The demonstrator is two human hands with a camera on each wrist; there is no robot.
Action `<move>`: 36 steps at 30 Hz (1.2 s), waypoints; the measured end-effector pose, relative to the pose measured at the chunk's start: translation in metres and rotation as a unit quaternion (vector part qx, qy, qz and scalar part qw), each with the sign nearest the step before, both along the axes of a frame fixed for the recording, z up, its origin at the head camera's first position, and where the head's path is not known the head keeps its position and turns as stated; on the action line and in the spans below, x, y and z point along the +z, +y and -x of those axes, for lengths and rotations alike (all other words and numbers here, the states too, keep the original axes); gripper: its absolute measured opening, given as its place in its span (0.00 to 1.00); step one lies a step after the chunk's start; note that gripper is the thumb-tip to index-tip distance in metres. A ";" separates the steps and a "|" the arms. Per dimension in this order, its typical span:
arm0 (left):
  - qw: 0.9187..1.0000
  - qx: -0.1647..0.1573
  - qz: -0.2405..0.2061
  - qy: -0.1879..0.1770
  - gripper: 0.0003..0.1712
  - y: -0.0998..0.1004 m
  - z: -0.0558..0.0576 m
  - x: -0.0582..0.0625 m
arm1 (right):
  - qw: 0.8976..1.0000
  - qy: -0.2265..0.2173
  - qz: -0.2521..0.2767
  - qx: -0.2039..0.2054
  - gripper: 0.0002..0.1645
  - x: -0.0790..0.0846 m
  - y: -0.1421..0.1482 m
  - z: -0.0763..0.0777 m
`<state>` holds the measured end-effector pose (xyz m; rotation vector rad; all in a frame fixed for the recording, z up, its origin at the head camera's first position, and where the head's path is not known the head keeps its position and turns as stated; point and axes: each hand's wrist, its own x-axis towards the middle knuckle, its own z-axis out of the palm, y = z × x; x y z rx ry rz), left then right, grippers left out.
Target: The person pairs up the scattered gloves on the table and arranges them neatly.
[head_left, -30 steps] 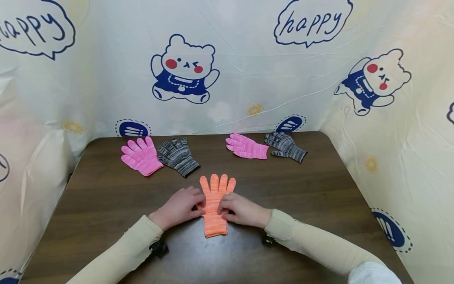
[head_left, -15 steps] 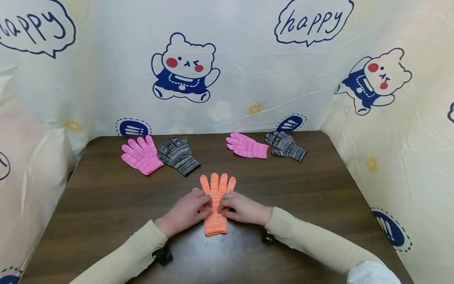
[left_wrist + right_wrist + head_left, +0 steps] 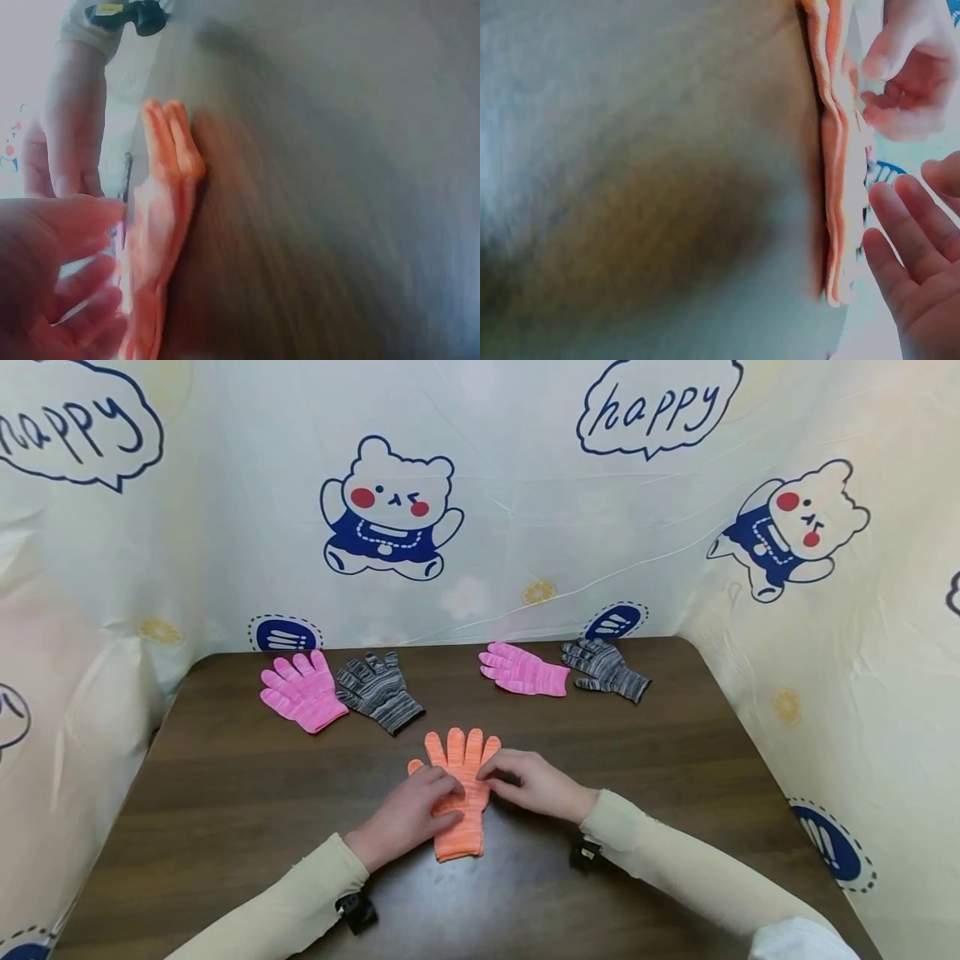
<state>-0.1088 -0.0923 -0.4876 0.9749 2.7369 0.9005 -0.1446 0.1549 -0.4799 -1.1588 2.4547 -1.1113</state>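
An orange knit glove (image 3: 471,781) lies flat at the middle of the table, fingers pointing away and cuff towards me. My left hand (image 3: 405,818) is over its left half, partly covering the palm and the thumb. At the glove's right edge, just below its outermost finger, is my right hand (image 3: 543,785). The left wrist view shows my left thumb and loosely bent fingers beside the glove (image 3: 154,225), gripping nothing. In the right wrist view my right fingers (image 3: 889,202) are spread and relaxed, apart from the glove's layered edge (image 3: 836,165).
A pink glove (image 3: 303,693) and a grey striped glove (image 3: 381,692) lie at the back left of the brown table (image 3: 675,760). Another pink glove (image 3: 523,671) and grey glove (image 3: 609,670) lie at the back right. A printed curtain (image 3: 510,527) surrounds the table.
My left hand has shifted right over the orange glove, uncovering its thumb tip. My right hand has drawn back to the right and slightly away, showing more of the palm. The glove has hardly moved.
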 end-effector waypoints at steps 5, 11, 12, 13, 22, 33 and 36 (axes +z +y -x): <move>0.994 -0.014 -0.091 -0.056 0.16 0.005 0.002 -0.004 | 0.999 0.001 0.020 -0.035 0.13 0.003 0.009 0.003; 0.998 -0.059 -0.014 -0.034 0.15 0.005 0.000 -0.002 | 0.998 -0.020 0.017 -0.053 0.13 0.005 0.018 0.005; 0.997 -0.067 -0.001 -0.025 0.15 0.005 -0.001 -0.002 | 0.998 -0.022 0.017 -0.056 0.13 0.005 0.019 0.005; 0.997 -0.073 0.006 -0.019 0.14 0.005 -0.001 -0.002 | 0.998 -0.023 0.016 -0.058 0.13 0.006 0.021 0.005; 0.996 -0.086 0.011 -0.014 0.14 -0.008 -0.004 -0.006 | 0.997 -0.041 0.000 -0.066 0.13 0.005 0.027 0.004; 0.996 -0.065 0.029 -0.051 0.12 -0.040 -0.011 0.001 | 0.997 -0.031 -0.020 -0.069 0.13 0.002 0.033 0.005; 0.996 -0.056 0.036 -0.054 0.13 -0.048 -0.012 0.003 | 0.997 -0.031 -0.020 -0.065 0.14 0.001 0.034 0.007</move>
